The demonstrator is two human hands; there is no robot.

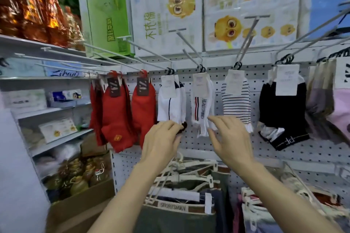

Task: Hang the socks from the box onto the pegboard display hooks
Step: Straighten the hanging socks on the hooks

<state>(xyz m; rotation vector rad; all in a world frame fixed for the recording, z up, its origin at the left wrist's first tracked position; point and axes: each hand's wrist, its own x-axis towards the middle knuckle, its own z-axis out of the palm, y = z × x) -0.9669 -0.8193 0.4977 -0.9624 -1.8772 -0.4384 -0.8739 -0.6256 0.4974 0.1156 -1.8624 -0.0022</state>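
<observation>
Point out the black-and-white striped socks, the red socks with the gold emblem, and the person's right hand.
striped socks [236, 107]: head view, on the striped fabric below the paper tag.
red socks [117, 117]: head view, mid-foot of the front sock.
right hand [232, 138]: head view, back of the hand.

Socks, carded pairs, hung in one row from long hooks [189, 47] along top edge of white pegboard [236, 149]. From left edge: red socks [117, 111], dark labels; white socks with navy stripe [170, 106]; white socks with lettered band [201, 108]; black-and-white striped socks [237, 108]; black socks [282, 115], lowest tilted; pink socks [341, 108] at right edge.
</observation>
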